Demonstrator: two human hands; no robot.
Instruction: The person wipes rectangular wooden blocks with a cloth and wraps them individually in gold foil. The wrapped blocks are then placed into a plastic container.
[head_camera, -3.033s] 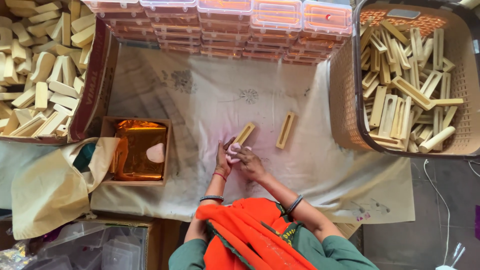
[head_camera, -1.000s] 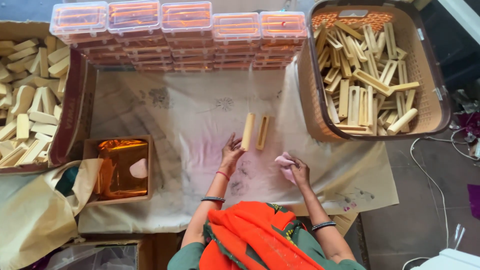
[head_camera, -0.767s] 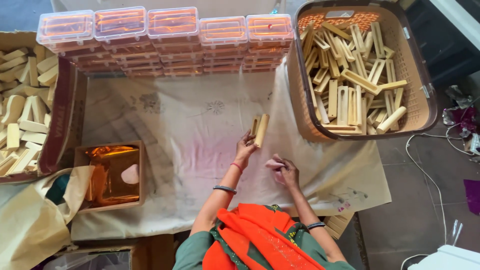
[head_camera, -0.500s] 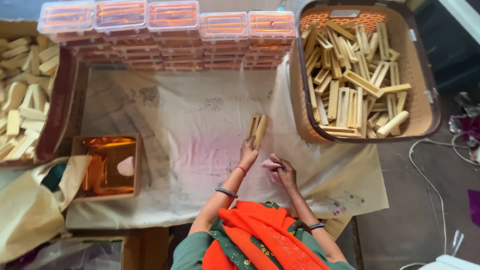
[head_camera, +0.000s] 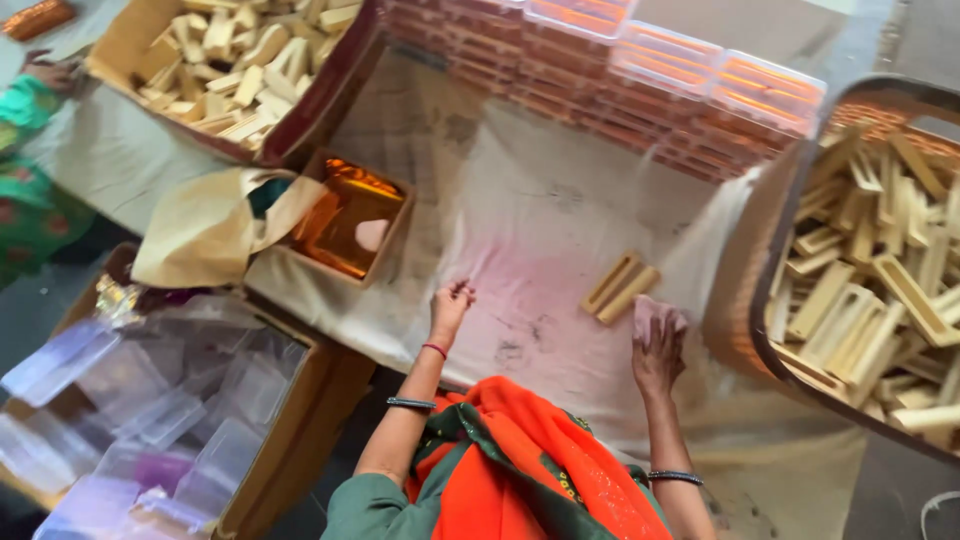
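The left hand (head_camera: 451, 305) rested with curled fingers on the pale cloth (head_camera: 520, 230), holding nothing. The right hand (head_camera: 657, 350) pressed a pink rag (head_camera: 655, 312) just beside two wooden blocks (head_camera: 620, 287) lying side by side. A basket (head_camera: 770, 300) of similar blocks stood to the right, with stacked orange-lidded boxes (head_camera: 640, 70) behind and a small box of amber sheets (head_camera: 350, 215) to the left.
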